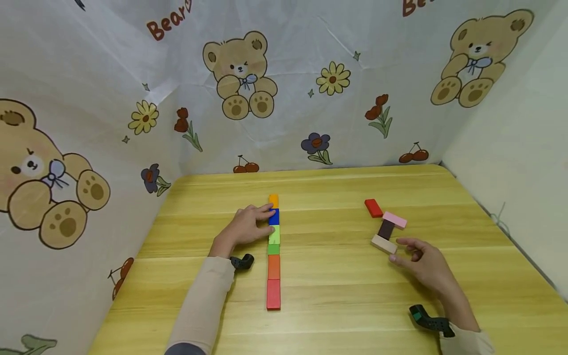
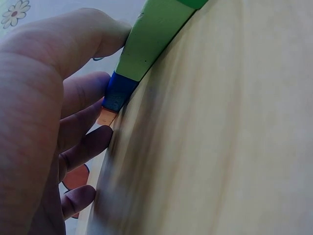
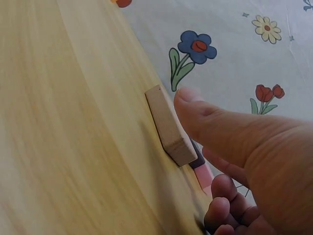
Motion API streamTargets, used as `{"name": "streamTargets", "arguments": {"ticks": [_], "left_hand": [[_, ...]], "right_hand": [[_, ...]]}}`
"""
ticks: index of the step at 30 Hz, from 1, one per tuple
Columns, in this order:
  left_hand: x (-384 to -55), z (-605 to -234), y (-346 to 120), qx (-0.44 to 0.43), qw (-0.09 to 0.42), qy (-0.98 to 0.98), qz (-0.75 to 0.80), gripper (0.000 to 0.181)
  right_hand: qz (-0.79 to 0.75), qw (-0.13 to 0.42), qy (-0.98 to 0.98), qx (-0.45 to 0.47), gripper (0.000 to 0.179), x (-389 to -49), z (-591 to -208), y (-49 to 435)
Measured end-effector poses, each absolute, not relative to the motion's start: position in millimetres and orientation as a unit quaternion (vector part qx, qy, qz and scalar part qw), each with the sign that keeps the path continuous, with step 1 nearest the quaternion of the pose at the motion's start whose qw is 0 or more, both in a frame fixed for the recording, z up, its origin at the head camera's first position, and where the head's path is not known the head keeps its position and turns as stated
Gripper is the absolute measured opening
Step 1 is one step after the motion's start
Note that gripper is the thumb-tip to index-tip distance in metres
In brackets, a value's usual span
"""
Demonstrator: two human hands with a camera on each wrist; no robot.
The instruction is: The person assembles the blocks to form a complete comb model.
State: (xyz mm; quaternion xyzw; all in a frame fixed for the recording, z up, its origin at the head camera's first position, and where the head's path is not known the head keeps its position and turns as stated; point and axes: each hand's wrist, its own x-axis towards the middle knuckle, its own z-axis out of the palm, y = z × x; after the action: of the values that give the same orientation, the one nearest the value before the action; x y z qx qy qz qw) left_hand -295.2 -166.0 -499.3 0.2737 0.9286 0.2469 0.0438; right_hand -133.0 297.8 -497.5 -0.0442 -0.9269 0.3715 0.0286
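Note:
A straight row of flat blocks runs away from me: a red block (image 1: 273,295), an orange block (image 1: 273,266), a green block (image 1: 273,249), a light green block (image 1: 274,234), a blue block (image 1: 274,217) and a yellow-orange block (image 1: 273,200) at the far end. My left hand (image 1: 245,225) lies along the row's left side, thumb at the light green block and fingertips by the blue one. At the right, my right hand (image 1: 424,264) hovers beside a beige block (image 1: 384,244), thumb and fingers spread apart with nothing between them.
Touching the beige block is a dark brown block (image 1: 386,230), with a pink block (image 1: 395,220) beyond it. Another red block (image 1: 373,208) lies slightly apart, farther back. The wooden table (image 1: 328,276) meets a bear-print cloth (image 1: 293,88) behind and a white wall (image 1: 519,148) at right.

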Motion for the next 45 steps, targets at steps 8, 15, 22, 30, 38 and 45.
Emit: {"name": "streamTargets", "arguments": {"ticks": [8,15,22,30,38,45], "left_hand": [[-293.5,-503.6,-167.3,0.272,0.041,0.93,0.241,0.061],[-293.4,-502.6,-167.0,0.271,0.04,0.93,0.246,0.061],[-294.4,-503.1,-166.8,0.274,0.041,0.93,0.24,0.061],[-293.9,-501.1,-166.0,0.278,0.043,0.928,0.245,0.062],[-294.2,-500.0,-165.7,0.275,0.043,0.929,0.244,0.061],[-294.1,-499.6,-166.9,0.274,0.045,0.928,0.25,0.061]], "right_hand": [[0.343,0.022,-0.938,-0.046,0.059,-130.7,-498.4,291.6],[0.326,0.037,-0.944,-0.045,0.056,-130.8,-499.0,290.1],[0.296,0.05,-0.953,-0.047,0.051,-131.9,-499.8,290.0],[0.29,0.052,-0.954,-0.052,0.05,-132.6,-500.0,290.5],[0.29,0.087,-0.952,-0.041,0.039,-132.5,-502.7,289.9],[0.299,0.09,-0.949,-0.036,0.037,-132.5,-502.7,288.9]]}}
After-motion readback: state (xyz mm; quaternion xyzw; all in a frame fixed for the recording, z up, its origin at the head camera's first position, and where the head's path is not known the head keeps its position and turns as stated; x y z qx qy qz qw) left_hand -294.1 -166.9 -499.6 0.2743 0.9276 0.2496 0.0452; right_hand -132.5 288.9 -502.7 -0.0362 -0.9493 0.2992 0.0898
